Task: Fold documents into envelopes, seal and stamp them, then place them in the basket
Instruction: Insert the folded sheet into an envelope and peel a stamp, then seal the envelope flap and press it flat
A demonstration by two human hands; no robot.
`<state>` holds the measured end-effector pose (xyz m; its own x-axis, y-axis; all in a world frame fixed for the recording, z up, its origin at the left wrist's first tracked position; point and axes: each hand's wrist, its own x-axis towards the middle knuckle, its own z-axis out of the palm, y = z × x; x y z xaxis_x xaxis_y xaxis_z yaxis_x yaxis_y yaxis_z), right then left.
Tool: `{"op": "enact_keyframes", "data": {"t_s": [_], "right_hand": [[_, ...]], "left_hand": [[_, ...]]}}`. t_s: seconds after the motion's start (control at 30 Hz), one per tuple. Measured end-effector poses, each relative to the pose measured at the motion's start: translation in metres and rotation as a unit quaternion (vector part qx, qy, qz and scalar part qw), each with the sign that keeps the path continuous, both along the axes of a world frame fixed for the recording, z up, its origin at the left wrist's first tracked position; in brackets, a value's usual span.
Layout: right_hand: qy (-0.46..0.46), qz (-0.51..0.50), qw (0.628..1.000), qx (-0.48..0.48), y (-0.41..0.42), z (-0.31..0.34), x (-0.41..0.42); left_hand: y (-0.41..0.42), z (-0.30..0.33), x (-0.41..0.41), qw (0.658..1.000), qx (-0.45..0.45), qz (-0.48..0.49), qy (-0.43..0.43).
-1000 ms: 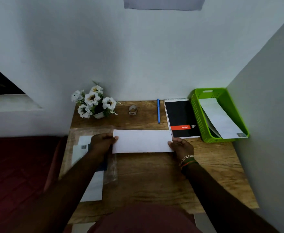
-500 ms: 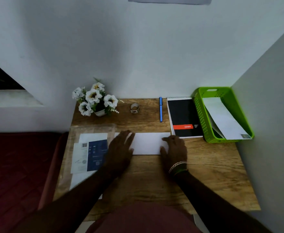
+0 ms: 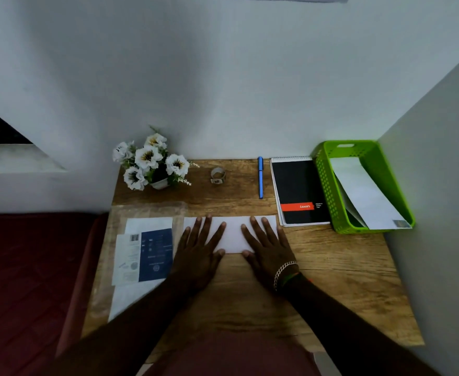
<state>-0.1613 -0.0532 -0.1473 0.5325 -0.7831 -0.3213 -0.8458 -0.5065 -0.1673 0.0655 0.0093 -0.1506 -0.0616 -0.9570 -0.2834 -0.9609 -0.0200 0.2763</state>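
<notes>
Desk (image 3: pixel 331 294) of wood-grain carries all items we record. Green basket (image 3: pixel 329 185), far right, holds 1 white envelope (image 3: pixel 364 191). Folded white paper (image 3: pixel 233 234) lies flat mid-desk; our left hand (image 3: pixel 198 251) and right hand (image 3: pixel 269 248) press it, fingers straight and spread. Black notebook (image 3: pixel 299 191) sits beside the basket, blue pen (image 3: pixel 260 177) left of it.
</notes>
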Motion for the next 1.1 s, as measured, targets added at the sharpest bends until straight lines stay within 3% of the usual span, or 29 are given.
{"op": "enact_keyframes", "data": {"t_s": [0.23, 0.33, 0.4, 0.57, 0.63, 0.73, 0.8, 0.93, 1.1], "right_hand": [[-0.019, -0.028, 0.999, -0.001, 0.003, 0.006, 0.006], [-0.118, -0.083, 0.987, -0.070, -0.011, 0.023, 0.023], [-0.189, -0.115, 0.970, -0.098, -0.036, 0.036, 0.045], [-0.326, -0.256, 0.909, 0.038, -0.104, 0.054, 0.105], [-0.345, -0.294, 0.889, 0.068, -0.125, 0.051, 0.121], [-0.340, -0.341, 0.874, 0.072, -0.137, 0.039, 0.134], [-0.361, -0.351, 0.860, 0.085, -0.137, 0.031, 0.137], [-0.381, -0.335, 0.855, 0.104, -0.140, 0.022, 0.133], [-0.365, -0.283, 0.875, 0.147, -0.143, 0.028, 0.124]], "left_hand": [[-0.002, -0.002, -0.005, 1.000, 0.001, 0.010, 0.010], [-0.009, 0.004, -0.010, 0.999, -0.005, 0.036, 0.020], [-0.020, 0.011, -0.010, 0.993, -0.050, 0.077, 0.071], [-0.068, 0.010, 0.003, 0.931, -0.166, 0.192, 0.261], [-0.098, 0.010, 0.013, 0.922, -0.199, 0.187, 0.275], [-0.138, 0.007, 0.031, 0.938, -0.216, 0.157, 0.222], [-0.162, -0.001, 0.046, 0.954, -0.197, 0.117, 0.193], [-0.189, -0.008, 0.064, 0.967, -0.111, 0.041, 0.227], [-0.171, 0.020, 0.060, 0.938, -0.104, 0.096, 0.317]]}}
